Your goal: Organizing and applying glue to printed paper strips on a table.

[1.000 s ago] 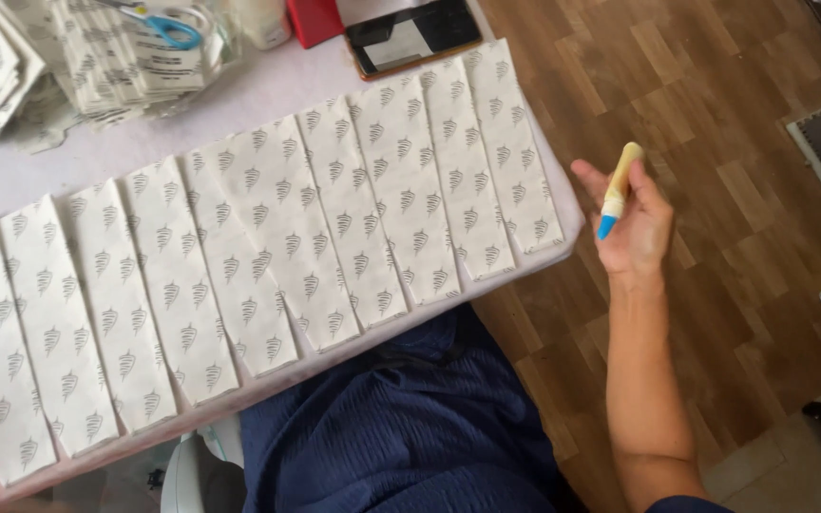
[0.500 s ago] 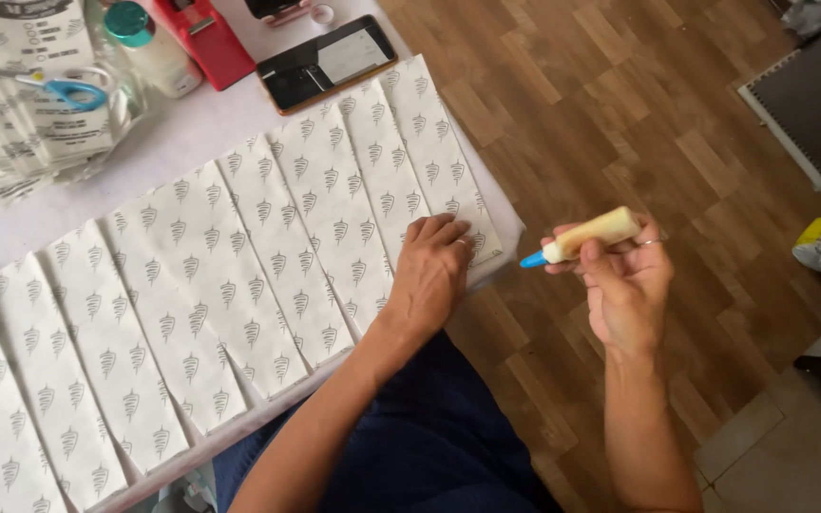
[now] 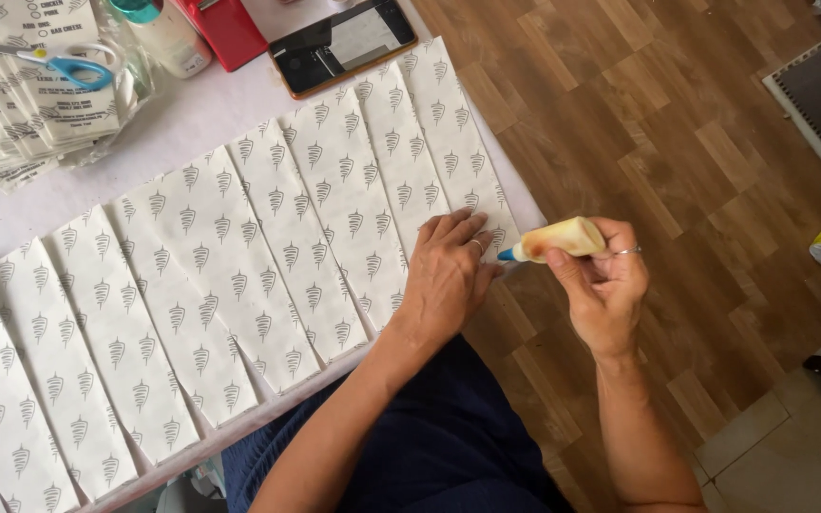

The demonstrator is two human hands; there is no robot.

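Note:
A fanned row of white paper sheets (image 3: 239, 256) printed with small grey motifs covers the white table (image 3: 182, 123). My left hand (image 3: 448, 275) lies flat, fingers spread, on the lower end of the rightmost sheets near the table's edge. My right hand (image 3: 605, 285) grips a cream glue bottle (image 3: 563, 239) held sideways. Its blue tip (image 3: 507, 255) points left and touches the edge of the rightmost sheet, just beside my left fingers.
A stack of printed papers (image 3: 30, 95) with blue-handled scissors (image 3: 49, 62) on it lies at the back left. Beside it stand a white bottle (image 3: 159, 33), a red box (image 3: 225, 28) and a dark phone (image 3: 344, 43). Wooden floor (image 3: 677, 123) lies to the right.
My left hand came in and pressed down on the rightmost sheets. My right hand turned the glue bottle sideways and brought its tip left to the sheet's edge.

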